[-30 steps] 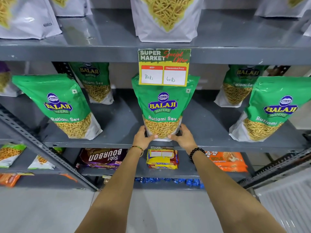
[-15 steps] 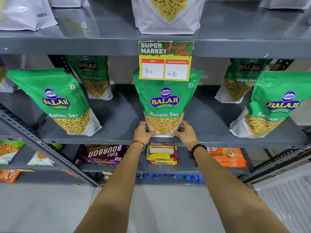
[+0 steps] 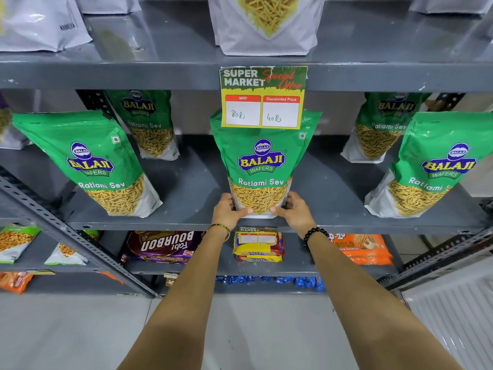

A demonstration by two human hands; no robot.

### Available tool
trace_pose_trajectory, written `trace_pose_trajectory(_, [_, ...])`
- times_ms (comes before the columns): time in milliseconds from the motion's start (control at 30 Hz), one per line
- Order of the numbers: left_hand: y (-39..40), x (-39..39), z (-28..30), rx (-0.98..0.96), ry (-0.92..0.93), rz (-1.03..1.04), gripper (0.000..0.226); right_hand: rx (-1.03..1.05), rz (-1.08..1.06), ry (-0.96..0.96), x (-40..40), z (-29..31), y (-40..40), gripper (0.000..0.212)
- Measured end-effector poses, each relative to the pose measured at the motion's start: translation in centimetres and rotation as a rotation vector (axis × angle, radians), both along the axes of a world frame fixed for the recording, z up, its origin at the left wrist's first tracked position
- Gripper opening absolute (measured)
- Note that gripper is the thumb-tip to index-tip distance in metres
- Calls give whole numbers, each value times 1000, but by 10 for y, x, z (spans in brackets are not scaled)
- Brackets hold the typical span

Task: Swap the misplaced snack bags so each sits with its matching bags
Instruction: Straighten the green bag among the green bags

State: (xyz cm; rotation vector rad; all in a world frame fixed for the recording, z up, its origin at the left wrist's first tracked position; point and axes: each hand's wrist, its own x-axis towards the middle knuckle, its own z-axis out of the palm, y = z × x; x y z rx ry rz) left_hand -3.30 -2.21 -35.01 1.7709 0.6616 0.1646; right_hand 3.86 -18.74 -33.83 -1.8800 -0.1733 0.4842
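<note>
1. A green foil pouch printed "Balaji Wafers Ratlami Sev" (image 3: pixel 262 166) stands upright at the centre of the grey metal middle shelf (image 3: pixel 192 193), near its front edge.
2. The left hand (image 3: pixel 227 210) presses the pouch's lower corner at 7 o'clock, thumb across the front; the right hand (image 3: pixel 293 210) does likewise at 5 o'clock. Both are clamped on the pouch.
3. A yellow-and-green paper price tag reading "Super Market" (image 3: pixel 263 96) hangs from the shelf above, at the pouch's 12 o'clock, covering its top.
4. Matching green pouches stand at its 9 o'clock (image 3: pixel 90 164) and 3 o'clock (image 3: pixel 432 166), well apart from it.
5. A white pouch of yellow sev (image 3: pixel 266 25) stands on the upper shelf at 12 o'clock.
</note>
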Motion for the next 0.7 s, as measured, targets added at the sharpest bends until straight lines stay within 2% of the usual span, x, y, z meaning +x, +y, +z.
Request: trace_pose_trajectory(700, [0, -2, 2, 17, 18, -8, 55, 25, 0, 20, 0, -1, -1, 44])
